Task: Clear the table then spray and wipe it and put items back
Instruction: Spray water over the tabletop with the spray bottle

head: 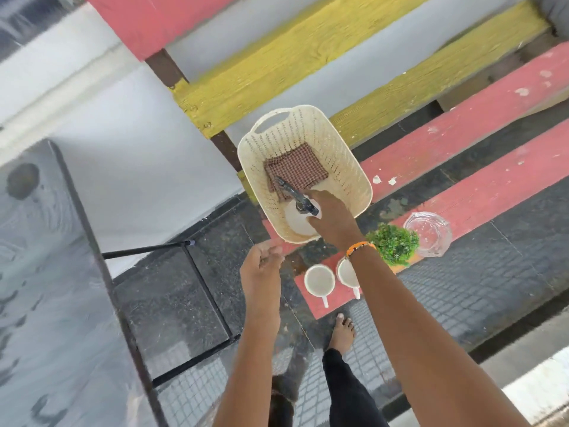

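Observation:
A cream woven plastic basket [345,161] sits on a red-and-yellow slatted bench [480,118]. Inside it lie a checked brown cloth [297,167] and a white spray bottle [298,221] with a dark nozzle. My right hand [331,217] reaches into the basket and is closed around the spray bottle's neck. My left hand [261,266] hovers just below the basket's near rim, fingers loosely curled, holding nothing. On the bench beside the basket stand two white cups [318,280], a small green plant [394,243] and a glass ashtray [428,234]. The wet glass table [40,288] is at the left.
The table's dark metal frame [120,303] and lower shelf stand left of me. My bare foot [341,332] rests on the dark tiled floor between table and bench. A white wall runs behind the bench.

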`<state>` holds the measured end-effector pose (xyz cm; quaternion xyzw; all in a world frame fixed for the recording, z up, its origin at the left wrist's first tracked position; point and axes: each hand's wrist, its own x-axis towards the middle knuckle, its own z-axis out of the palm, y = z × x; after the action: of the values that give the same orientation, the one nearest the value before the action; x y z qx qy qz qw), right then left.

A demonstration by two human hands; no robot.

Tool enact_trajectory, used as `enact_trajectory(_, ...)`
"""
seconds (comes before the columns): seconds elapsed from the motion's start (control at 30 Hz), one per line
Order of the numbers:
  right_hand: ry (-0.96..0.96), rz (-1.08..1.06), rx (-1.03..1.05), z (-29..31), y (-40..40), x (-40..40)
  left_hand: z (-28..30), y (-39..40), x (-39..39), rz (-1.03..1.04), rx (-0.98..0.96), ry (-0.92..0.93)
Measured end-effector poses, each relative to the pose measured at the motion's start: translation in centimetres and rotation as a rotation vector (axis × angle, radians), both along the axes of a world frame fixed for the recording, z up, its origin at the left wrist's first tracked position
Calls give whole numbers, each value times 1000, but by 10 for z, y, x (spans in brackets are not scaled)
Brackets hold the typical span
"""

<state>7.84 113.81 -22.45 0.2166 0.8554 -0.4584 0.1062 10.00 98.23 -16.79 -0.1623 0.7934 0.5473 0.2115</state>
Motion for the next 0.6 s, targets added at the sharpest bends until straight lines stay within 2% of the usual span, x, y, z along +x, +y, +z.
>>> enact_trajectory(0.07, -33, 52, -7, -8, 0, -14, -1, -9, -3, 3, 9, -14)
enact_trajectory(0.17, -27, -20, -40, -14, -6, -26, -1, -20, -2, 12, 38, -40)
enact_trajectory(0.27, 25, -95, 45, -13, -19, -25, 5, -31, 0, 38, 71, -49)
enact_trajectory(0.43, 317, -223, 190, 26, -55, -13, 32, -58, -2, 58, 127, -10)
enact_trajectory(0.6, 622, -293, 231, 112, -101, -3, 76, -108, 0, 127, 219, 96)
